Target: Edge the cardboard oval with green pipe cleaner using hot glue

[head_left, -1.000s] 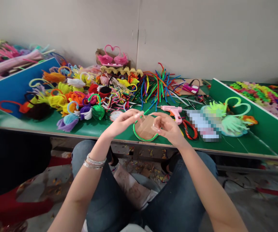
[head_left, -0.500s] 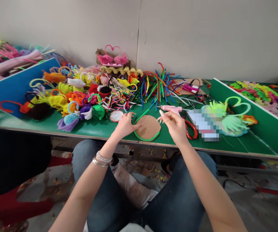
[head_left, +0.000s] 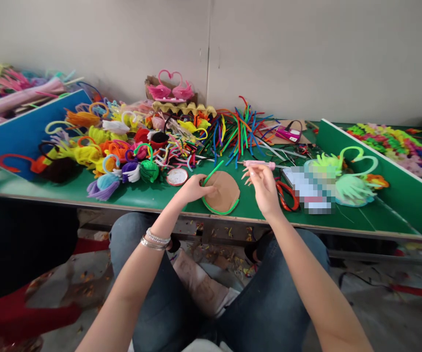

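My left hand (head_left: 195, 188) is closed on the left edge of a round cardboard disc (head_left: 223, 191), its thumb lying over the top. A green pipe cleaner (head_left: 218, 211) runs along the disc's lower rim, and its free end sticks up past the fingers at the upper left. To the right, my right hand (head_left: 264, 190) has loosely curled fingers held apart, with nothing visible in them. Just behind that hand lies a pink glue gun (head_left: 267, 165), partly hidden by the fingers. Orange-handled scissors (head_left: 287, 196) rest beside the right wrist.
A phone (head_left: 309, 190) with a blurred screen and a pale green pipe-cleaner swan pair (head_left: 353, 188) lie at right. A small round white dish (head_left: 177, 177) sits left of the disc. Colourful pipe-cleaner pieces (head_left: 97, 151) fill the left. Blue (head_left: 31, 142) and green (head_left: 387, 181) dividers flank the table.
My left hand has closed onto the disc's edge, and the pipe cleaner's free end has shifted slightly left. My right hand's fingers have drawn away from the disc and loosened, nearer the glue gun.
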`<state>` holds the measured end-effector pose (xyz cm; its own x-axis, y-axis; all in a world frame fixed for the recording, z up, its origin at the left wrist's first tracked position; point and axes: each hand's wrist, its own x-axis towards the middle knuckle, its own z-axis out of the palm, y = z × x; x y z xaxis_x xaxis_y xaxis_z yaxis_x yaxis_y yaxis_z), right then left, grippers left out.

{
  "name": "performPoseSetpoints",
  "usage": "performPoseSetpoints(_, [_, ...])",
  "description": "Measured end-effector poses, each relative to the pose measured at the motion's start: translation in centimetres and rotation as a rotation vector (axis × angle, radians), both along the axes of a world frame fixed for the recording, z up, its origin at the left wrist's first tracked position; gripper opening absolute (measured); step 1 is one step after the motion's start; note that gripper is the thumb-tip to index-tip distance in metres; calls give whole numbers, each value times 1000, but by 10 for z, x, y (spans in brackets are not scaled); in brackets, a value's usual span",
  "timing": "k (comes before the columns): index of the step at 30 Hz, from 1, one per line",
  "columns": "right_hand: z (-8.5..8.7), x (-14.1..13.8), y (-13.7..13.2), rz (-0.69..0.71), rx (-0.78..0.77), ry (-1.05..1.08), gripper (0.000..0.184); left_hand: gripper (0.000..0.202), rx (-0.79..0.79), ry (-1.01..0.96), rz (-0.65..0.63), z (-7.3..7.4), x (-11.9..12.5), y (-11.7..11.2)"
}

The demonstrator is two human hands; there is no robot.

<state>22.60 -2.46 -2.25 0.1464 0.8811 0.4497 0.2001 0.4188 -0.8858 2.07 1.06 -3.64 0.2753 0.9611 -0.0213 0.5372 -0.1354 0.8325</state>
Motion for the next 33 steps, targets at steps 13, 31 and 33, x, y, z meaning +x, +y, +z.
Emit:
performPoseSetpoints(13, [15, 4, -11, -132, 313, -519, 44, 29, 33, -270, -212, 27, -3, -20])
performPoseSetpoints(31, [7, 14, -8, -389, 659, -957, 13, 28, 28, -302, -361, 24, 1, -29])
performPoseSetpoints(33, [7, 13, -8, -357, 654, -953, 11, 30, 22, -282, -358, 23, 3, -30])
